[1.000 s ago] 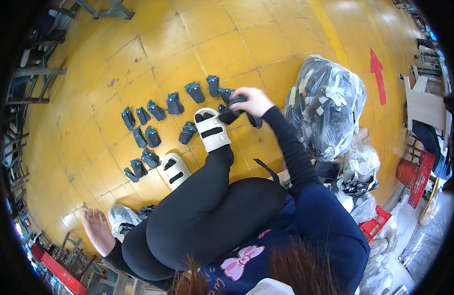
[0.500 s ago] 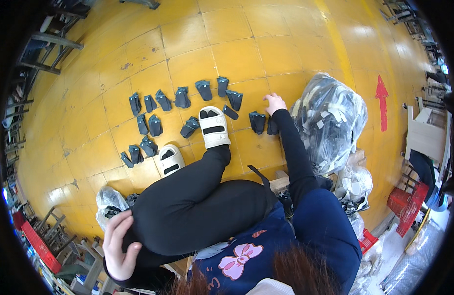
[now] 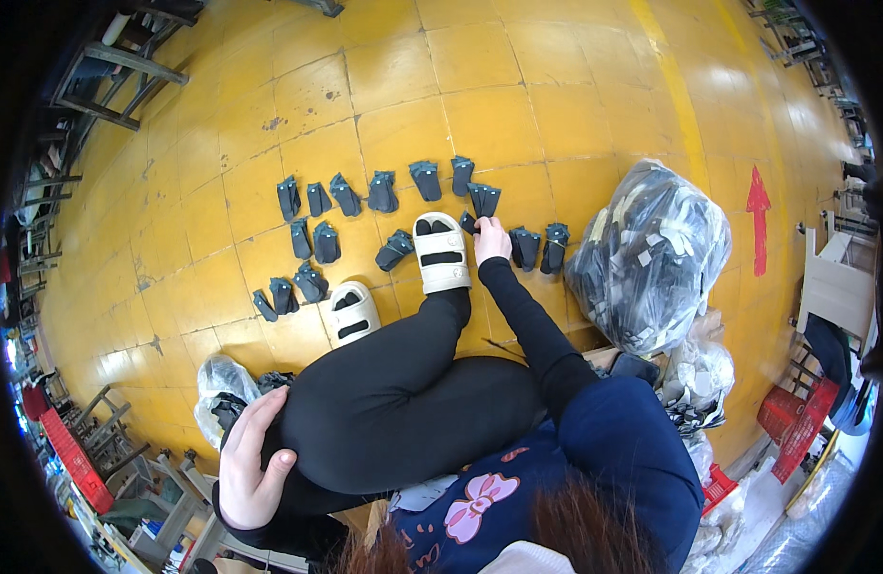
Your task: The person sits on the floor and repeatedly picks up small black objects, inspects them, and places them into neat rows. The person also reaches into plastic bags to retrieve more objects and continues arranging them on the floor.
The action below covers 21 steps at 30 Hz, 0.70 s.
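Observation:
My right hand [image 3: 492, 239] reaches down to the floor just right of my raised slipper. Its fingers are closed on the end of a small dark grey sock-like bundle [image 3: 469, 222], partly hidden by the hand. Beyond it lies another dark bundle [image 3: 484, 199] with a teal end. Two more bundles, one of them a dark bundle [image 3: 524, 249], lie to the right of the hand. My left hand [image 3: 255, 469] rests by my left knee with its fingers apart, holding nothing.
Several similar bundles [image 3: 381, 191] lie in loose rows on the yellow tiled floor [image 3: 479, 57]. A big clear bag [image 3: 652, 258] of grey and white pieces stands at the right. Smaller plastic bags [image 3: 221, 387] sit near my left knee. My cream slippers [image 3: 441, 256] stand among the bundles.
My right hand has moved left, from above the bundles near the big bag to the small bundle beside my slipper, and has closed on it. My left hand stays by the knee.

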Tool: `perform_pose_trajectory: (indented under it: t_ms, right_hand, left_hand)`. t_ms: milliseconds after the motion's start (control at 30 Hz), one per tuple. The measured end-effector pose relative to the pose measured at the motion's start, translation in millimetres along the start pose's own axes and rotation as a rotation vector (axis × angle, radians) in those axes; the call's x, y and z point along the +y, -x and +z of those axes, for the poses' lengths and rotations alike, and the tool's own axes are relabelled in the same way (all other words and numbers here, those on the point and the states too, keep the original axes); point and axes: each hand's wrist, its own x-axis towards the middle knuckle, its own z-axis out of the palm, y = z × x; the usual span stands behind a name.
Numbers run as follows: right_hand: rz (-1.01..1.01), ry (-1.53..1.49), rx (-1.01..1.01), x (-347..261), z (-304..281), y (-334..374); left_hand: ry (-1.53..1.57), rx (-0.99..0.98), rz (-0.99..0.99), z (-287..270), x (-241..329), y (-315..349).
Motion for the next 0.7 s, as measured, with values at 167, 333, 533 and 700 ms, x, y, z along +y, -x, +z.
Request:
perform_pose_trajectory:
  t_ms: [167, 333, 533, 700]
  right_hand:
    - [0.198, -0.149, -0.184, 9.3, -2.8, -10.2]
    - [0.004, -0.420, -0.132, 17.3, -13.0, -19.2]
    - [0.386, -0.399, 0.083, 17.8, -2.6, -47.9]
    - [0.469, -0.143, 0.143, -36.1, -0.3, -49.3]
  left_hand:
    - [-0.018, -0.002, -0.019, -1.0, -3.0, 2.6]
    - [-0.014, -0.003, 0.001, -2.0, -0.7, 0.1]
    - [-0.005, 0.001, 0.021, -1.1, -2.3, -2.7]
    - [0.004, 0.005, 0.000, -1.5, -1.5, -1.6]
